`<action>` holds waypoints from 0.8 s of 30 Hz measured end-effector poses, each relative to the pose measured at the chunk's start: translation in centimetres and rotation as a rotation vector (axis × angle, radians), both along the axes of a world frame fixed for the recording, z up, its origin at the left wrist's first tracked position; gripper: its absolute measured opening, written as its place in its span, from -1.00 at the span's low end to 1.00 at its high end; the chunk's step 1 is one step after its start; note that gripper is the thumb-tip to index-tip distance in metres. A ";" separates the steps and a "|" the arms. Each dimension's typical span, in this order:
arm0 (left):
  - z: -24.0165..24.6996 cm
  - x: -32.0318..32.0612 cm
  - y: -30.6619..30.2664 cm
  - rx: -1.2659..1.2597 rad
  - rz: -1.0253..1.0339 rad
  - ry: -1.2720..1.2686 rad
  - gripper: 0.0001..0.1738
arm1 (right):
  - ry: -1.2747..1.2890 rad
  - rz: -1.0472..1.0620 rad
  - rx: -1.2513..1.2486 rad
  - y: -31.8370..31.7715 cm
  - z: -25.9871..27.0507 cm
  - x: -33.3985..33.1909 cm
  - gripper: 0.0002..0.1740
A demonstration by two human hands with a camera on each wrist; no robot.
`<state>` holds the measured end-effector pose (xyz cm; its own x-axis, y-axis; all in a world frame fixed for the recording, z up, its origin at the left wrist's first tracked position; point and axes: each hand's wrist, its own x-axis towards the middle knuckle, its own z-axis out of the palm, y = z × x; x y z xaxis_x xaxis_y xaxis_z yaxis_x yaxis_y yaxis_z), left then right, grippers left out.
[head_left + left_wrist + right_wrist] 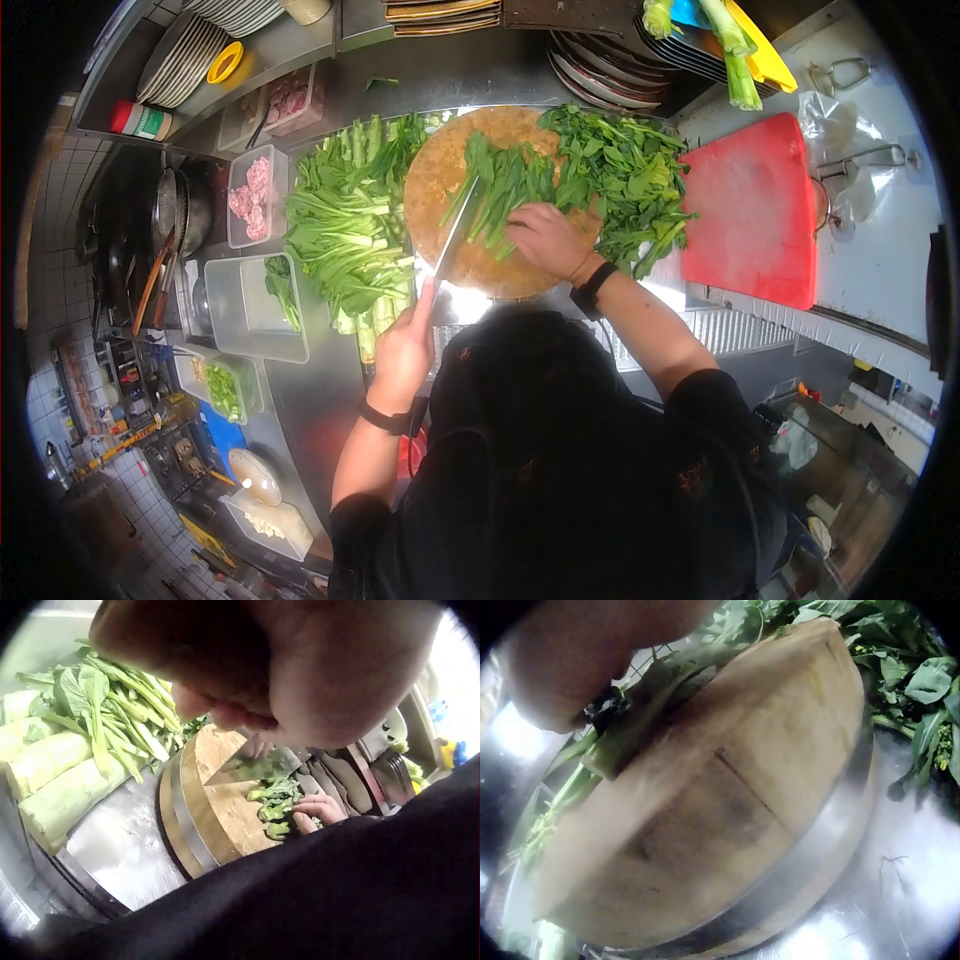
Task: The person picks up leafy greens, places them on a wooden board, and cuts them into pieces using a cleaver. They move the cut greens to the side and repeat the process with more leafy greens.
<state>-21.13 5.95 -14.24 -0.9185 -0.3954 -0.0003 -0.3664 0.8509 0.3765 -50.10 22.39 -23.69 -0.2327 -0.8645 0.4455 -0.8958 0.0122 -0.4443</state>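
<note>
At the far left of the head view, a round metal strainer with a long handle sat among dark pans. Next came a clear rectangular plastic container of pink meat, with a larger translucent plastic box below it, a few green leaves lying against its right side. Both stood on the grey metal worktop.

Left of centre, pale-green stalks with bright leaves lay piled beside the chopping block. Below them, the left hand, a black band on its wrist, was closed firmly around the handle of a broad-bladed silver knife, whose blade slanted up over the block.

At upper centre stood the thick round wooden chopping block, which the left wrist view showed ringed by a metal band. A loose bunch of green leafy vegetables lay across it, right of the blade. The right hand, also banded, held the bunch's lower part under bent fingers.

Further right, a heap of dark-green leaves overlapped the block's edge, and beyond it lay a red rectangular board.
</note>
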 end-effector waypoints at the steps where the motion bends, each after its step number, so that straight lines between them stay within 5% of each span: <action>1: 0.1 0.2 0.2 0.017 -0.010 -0.012 -0.11 | -0.001 -0.004 -0.001 -0.1 -0.1 0.0 -0.82; 24: 0.8 -1.5 1.7 0.124 -0.061 -0.168 -0.06 | -0.022 0.054 -0.085 -1.8 -2.4 -0.3 -0.83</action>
<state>-22.65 7.66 -13.46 -0.9237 -0.3261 -0.2009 -0.3819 0.8245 0.4176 -50.37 20.64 -26.12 -0.1969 -0.8353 0.5134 -0.8841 -0.0750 -0.4612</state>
